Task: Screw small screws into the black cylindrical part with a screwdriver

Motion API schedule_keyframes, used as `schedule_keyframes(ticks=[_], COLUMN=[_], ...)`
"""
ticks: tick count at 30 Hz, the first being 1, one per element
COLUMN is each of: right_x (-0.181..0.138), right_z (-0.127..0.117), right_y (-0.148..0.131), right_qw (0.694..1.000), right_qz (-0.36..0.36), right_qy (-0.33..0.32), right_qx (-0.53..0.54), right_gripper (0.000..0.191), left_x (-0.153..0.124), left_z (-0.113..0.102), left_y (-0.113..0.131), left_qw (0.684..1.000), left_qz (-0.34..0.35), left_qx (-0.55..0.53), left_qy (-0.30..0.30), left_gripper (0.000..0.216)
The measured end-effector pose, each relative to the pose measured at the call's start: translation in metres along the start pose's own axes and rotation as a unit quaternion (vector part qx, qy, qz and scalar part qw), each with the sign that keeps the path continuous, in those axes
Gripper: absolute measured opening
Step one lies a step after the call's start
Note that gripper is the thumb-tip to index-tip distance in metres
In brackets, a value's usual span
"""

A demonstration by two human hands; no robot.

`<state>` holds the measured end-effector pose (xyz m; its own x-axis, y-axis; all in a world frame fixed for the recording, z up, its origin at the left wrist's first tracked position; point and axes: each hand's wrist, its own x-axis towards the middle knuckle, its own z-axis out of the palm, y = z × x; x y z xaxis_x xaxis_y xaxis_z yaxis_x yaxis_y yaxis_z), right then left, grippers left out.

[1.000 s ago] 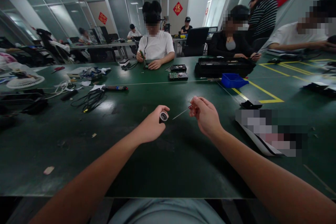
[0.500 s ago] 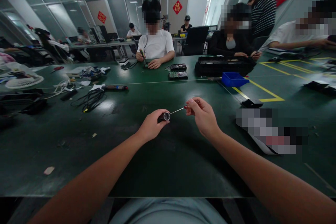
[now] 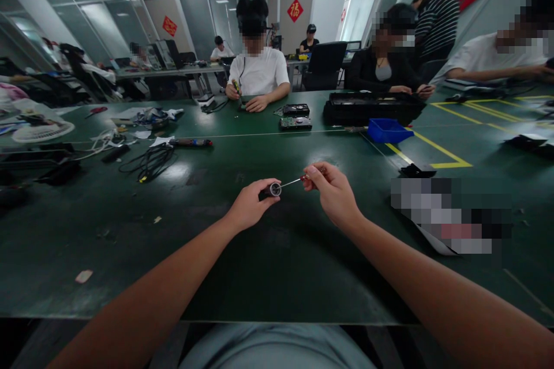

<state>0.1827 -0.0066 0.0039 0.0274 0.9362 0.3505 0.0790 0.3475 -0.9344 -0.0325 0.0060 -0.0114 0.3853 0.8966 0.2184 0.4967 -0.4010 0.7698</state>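
Head view looks down over a dark green table (image 3: 130,253) where both bare forearms reach forward and meet near the middle. The left hand (image 3: 249,207) is clenched around a small dark cylinder (image 3: 272,189), whose round, silvery open end faces the right hand. The right hand (image 3: 333,193) pinches the reddish handle of a thin screwdriver (image 3: 298,180) between thumb and fingertips, and the slim metal shaft runs leftward so that its tip meets the cylinder's end; whether it goes inside cannot be told. Both things are held just above the table surface, in front of the person's chest. To the right of the hands lies a flat object that is blurred out, and beyond it a small black piece (image 3: 416,170) sits beside yellow floor-style tape lines (image 3: 437,153) marked on the table. A blue tray (image 3: 387,130) stands farther back, touching a long black case (image 3: 372,107). On the left lie tangled black cables (image 3: 149,162) and a pen-like tool (image 3: 190,142). Across the table a person in a white shirt (image 3: 259,72) works with both hands, with two circuit boards (image 3: 295,117) lying near them.
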Motion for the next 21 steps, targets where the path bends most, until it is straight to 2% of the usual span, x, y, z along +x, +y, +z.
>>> schedule_keyframes(ticks=[4, 12, 21], right_x=[0.000, -0.007, -0.007], right_z=[0.001, -0.002, -0.002], right_y=[-0.003, -0.020, -0.020], right_qw=[1.000, 0.974, 0.971], right_qz=[-0.010, -0.055, -0.123], right_qy=[0.009, 0.012, -0.038], right_qx=[-0.028, -0.218, -0.202], right_gripper=[0.023, 0.028, 0.013], left_x=[0.000, 0.001, 0.000], left_z=[0.000, 0.000, 0.000], left_y=[-0.001, -0.007, -0.008], left_qw=[1.000, 0.999, 0.999], left_qz=[0.008, 0.013, 0.031], left_qx=[-0.010, 0.028, 0.032], left_qy=[0.003, 0.012, 0.011], left_gripper=[0.040, 0.040, 0.041])
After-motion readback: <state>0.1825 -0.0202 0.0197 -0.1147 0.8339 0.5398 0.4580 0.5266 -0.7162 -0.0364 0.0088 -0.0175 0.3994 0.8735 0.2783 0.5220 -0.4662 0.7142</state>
